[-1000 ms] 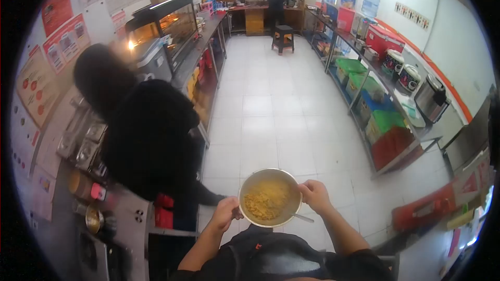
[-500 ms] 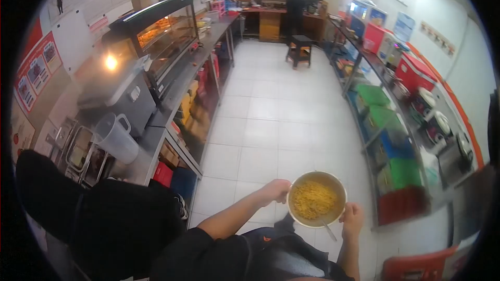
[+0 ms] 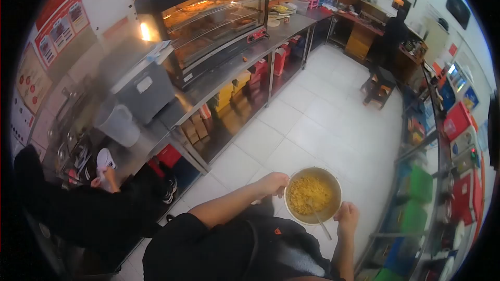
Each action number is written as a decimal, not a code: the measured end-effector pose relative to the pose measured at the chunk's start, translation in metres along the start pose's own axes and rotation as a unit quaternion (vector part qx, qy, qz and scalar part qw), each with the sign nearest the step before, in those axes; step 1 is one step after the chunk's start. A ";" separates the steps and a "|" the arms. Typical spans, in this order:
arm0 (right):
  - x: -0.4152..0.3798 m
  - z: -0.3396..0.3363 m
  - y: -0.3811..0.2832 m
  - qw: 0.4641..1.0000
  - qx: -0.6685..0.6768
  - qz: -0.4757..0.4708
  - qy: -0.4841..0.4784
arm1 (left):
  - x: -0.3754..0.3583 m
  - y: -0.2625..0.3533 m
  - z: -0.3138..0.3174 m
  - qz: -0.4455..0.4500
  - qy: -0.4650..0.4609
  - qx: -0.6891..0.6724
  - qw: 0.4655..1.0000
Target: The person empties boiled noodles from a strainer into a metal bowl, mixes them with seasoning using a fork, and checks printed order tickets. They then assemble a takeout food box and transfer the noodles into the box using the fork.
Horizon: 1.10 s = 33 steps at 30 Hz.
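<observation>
A round metal pot point(image 3: 335, 207) hangs in front of my body, over the tiled floor. Yellow crumbly food, perhaps rice or noodles point(image 3: 307, 193), covers its bottom. Out of the food leans a metal spoon point(image 3: 324, 226), its handle resting over the near rim. My left hand point(image 3: 273, 183) is closed on the pot's left side. On the opposite side my right hand point(image 3: 347, 215) grips the pot with its fingers curled. Whether the pot has handles is hidden by my hands.
Along the left counter stand a lit glass food warmer point(image 3: 213, 18), a grey bin point(image 3: 146, 91) and a plastic jug point(image 3: 120, 126). A co-worker's hands point(image 3: 107, 178) are at the near left. Shelves with green-lidded boxes point(image 3: 416, 183) line the right. A black stool point(image 3: 379, 87) stands ahead.
My view has turned left, bringing the food warmer closer. The pot stays in both hands, and the spoon has shifted within it. The co-worker's hands have come into view.
</observation>
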State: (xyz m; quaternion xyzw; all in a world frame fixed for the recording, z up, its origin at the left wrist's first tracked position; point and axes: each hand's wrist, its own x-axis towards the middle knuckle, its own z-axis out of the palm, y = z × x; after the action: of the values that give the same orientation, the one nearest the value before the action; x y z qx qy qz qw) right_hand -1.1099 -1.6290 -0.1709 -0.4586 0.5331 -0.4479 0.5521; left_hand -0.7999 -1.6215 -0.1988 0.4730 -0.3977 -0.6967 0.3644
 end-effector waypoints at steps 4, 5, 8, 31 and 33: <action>0.136 0.035 -0.003 0.999 0.044 0.014 -0.022 | 0.102 0.040 -0.063 0.001 0.039 -0.025 0.999; 0.164 0.044 -0.006 0.998 0.052 0.017 -0.007 | 0.131 0.054 -0.082 0.026 0.041 -0.020 0.999; 0.254 0.073 -0.029 0.997 0.062 0.036 -0.005 | 0.208 0.102 -0.132 0.021 0.032 -0.010 0.999; 1.013 0.341 -0.140 0.931 -0.065 0.063 -0.353 | 0.640 0.349 -0.451 0.107 0.368 -0.120 0.916; 1.069 0.394 -0.137 0.912 -0.075 0.049 -0.400 | 0.666 0.368 -0.494 0.120 0.392 -0.139 0.901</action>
State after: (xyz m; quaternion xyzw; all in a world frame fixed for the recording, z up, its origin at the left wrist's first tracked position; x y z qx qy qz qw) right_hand -0.6849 -2.6934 -0.2222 -0.6126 0.3218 -0.1585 0.7043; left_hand -0.4733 -2.4675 -0.2303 0.6015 -0.1754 -0.4540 0.6335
